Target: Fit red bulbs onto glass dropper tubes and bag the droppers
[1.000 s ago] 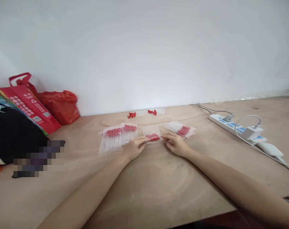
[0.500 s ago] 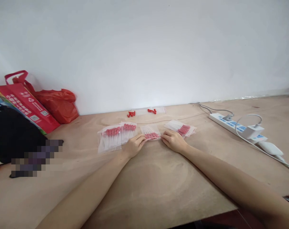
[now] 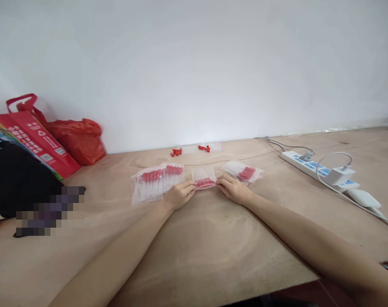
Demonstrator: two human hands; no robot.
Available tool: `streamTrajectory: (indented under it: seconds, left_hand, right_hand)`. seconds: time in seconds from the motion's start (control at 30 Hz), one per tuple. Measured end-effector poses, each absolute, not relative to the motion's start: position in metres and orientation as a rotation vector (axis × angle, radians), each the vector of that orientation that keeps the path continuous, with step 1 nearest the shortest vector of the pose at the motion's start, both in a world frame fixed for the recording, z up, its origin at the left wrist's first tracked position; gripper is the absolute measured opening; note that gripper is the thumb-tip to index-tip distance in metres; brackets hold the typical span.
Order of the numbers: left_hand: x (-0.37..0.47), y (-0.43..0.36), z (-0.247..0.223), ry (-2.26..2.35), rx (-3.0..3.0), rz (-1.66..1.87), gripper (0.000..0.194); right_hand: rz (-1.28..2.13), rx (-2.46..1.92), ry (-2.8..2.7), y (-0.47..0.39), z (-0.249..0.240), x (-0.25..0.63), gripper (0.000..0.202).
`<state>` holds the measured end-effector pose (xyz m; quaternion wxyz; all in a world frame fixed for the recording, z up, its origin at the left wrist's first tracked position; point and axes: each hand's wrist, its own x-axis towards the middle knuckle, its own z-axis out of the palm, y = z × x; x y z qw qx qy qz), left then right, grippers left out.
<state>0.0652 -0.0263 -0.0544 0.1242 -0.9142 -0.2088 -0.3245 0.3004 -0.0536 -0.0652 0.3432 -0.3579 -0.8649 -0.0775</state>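
Observation:
A small clear zip bag (image 3: 204,175) lies between my hands, its near edge pinched at both corners. Inside are several thin white sticks with red ends, the red ends towards me. My left hand (image 3: 180,194) is closed on the bag's left corner, and my right hand (image 3: 234,188) is closed on its right corner. Left of it, filled bags (image 3: 149,185) overlap, with red ends pointing away from me. Beyond my right hand is another pile of filled bags (image 3: 241,171), fanned out, red ends to the right.
By the wall are loose red pieces (image 3: 176,152) and a flat clear bag (image 3: 189,149). A white power strip (image 3: 318,169) with plugs and cables is on the right. Red bags (image 3: 78,140) and a black bag (image 3: 19,179) stand at the left on the wooden table (image 3: 181,256).
The bag between my hands has shifted slightly to the right and lies flatter, its red ends showing more. Both hands keep their hold at its corners.

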Motion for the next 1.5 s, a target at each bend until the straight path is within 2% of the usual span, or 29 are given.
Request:
streamTrajectory:
  seconds: [0.4, 0.73, 1.5]
  left_hand:
    - [0.068, -0.031, -0.051, -0.614, -2.504, -0.942, 0.02]
    - [0.094, -0.031, -0.051, -0.442, -2.523, -0.903, 0.02]
    - [0.097, -0.032, -0.047, -0.282, -2.362, -0.917, 0.015]
  right_hand:
    - [-0.591, -0.984, -2.268, -0.051, -0.065, 0.3, 0.025]
    - [-0.628, -0.983, -2.227, -0.057, -0.061, 0.289, 0.023]
    - [-0.897, -0.73, -2.233, -0.055, -0.055, 0.278, 0.019]
